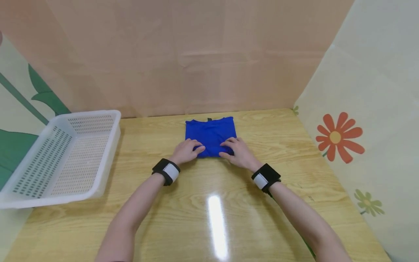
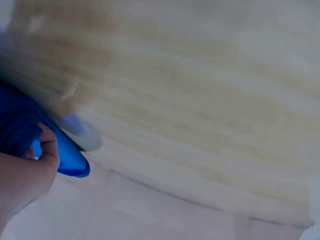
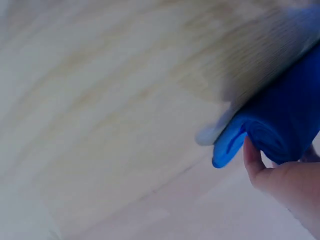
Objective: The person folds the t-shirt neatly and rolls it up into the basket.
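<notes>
A folded blue shirt (image 1: 209,133) lies near the back of the table, its near edge rolled up into a thick roll. A small dark tag shows at its far edge. My left hand (image 1: 187,150) grips the left end of the roll, thumb on the near side and fingers curled over it. At the opposite end my right hand (image 1: 240,153) holds the roll in the same manner. Coiled layers of the shirt (image 3: 280,132) show at the roll's end in the right wrist view. In the left wrist view, bent fingers hold the shirt (image 2: 72,157) at its roll.
A white plastic basket (image 1: 109,156) with slotted walls stands at the left of the wooden table (image 1: 183,218). Pinkish paper hangs along the back edge. A flower-printed sheet (image 1: 376,109) borders the right side. Both wrists wear black bands.
</notes>
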Demonstrator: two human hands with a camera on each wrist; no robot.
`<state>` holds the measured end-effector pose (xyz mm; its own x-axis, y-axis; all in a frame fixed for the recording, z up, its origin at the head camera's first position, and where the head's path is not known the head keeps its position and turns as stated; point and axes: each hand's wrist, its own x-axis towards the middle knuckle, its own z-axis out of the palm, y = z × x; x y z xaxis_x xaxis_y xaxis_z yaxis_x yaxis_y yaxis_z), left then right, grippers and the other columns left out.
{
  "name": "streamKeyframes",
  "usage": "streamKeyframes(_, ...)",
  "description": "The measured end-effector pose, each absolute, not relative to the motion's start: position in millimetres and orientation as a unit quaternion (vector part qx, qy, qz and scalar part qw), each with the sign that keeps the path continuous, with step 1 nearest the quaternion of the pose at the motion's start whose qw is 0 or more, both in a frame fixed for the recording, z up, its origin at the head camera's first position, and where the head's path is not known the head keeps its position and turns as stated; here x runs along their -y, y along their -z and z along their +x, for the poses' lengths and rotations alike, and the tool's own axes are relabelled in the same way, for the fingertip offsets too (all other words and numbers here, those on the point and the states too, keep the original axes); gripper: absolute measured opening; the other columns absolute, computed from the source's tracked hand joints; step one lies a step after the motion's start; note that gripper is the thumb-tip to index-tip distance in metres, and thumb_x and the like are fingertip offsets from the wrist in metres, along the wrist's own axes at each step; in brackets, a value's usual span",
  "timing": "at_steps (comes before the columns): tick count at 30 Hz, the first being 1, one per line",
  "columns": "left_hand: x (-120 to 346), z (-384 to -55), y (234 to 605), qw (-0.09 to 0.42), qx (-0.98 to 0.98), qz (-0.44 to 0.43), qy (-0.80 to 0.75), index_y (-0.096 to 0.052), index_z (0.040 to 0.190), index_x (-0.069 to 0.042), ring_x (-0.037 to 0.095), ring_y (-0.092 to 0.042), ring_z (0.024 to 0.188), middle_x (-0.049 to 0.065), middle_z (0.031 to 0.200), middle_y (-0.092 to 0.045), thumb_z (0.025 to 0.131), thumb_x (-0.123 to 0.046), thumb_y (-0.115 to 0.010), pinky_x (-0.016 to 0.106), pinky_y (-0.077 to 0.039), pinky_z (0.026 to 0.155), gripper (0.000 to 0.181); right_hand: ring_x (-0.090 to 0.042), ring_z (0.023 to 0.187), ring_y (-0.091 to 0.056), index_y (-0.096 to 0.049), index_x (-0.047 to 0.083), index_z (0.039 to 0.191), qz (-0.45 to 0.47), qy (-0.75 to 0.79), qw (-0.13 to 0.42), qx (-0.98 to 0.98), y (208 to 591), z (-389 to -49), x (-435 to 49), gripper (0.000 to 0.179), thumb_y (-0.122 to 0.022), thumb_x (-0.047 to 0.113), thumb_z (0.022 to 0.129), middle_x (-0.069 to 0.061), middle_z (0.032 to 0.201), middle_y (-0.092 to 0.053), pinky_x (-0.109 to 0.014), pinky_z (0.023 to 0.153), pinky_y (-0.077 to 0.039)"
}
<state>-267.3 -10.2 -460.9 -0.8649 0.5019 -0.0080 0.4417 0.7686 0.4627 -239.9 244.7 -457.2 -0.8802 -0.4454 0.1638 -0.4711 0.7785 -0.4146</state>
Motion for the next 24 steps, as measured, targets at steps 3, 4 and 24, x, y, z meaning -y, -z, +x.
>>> streamKeyframes(3,9,-272,459,0.091,-0.943,0.234,-0.217,-0.068,0.129,-0.008,0.031,-0.058,0.123,0.012,0.130,-0.068,0.105,-0.044,-0.049,0.048,-0.047,0.105,0.047,-0.044,0.134,-0.047,-0.064,0.007,0.131,0.255,-0.176,0.027,0.950,458,-236,-243,0.047,-0.072,0.033,0.093,-0.018,0.137,-0.060,-0.064,0.113,-0.036)
streamKeyframes(4,8,-273,459,0.097,-0.945,0.229,-0.214,-0.067,0.130,-0.008,0.031,-0.057,0.124,0.011,0.131,-0.067,0.105,-0.045,-0.049,0.048,-0.046,0.106,0.048,-0.043,0.134,-0.047,-0.064,0.007,0.131,0.259,-0.167,0.032,0.951,459,-235,-242,0.047,-0.073,0.032,0.093,-0.018,0.137,-0.061,-0.065,0.113,-0.036)
streamKeyframes(24,0,-280,458,0.056,-0.955,0.240,-0.163,-0.071,0.121,-0.015,0.029,-0.066,0.108,0.006,0.112,-0.074,0.108,-0.041,-0.043,0.046,-0.053,0.095,0.041,-0.042,0.106,-0.066,-0.068,-0.011,0.113,0.273,-0.265,0.036,0.924,465,-261,-246,0.026,-0.066,0.010,0.097,-0.026,0.108,-0.071,-0.054,0.096,-0.052)
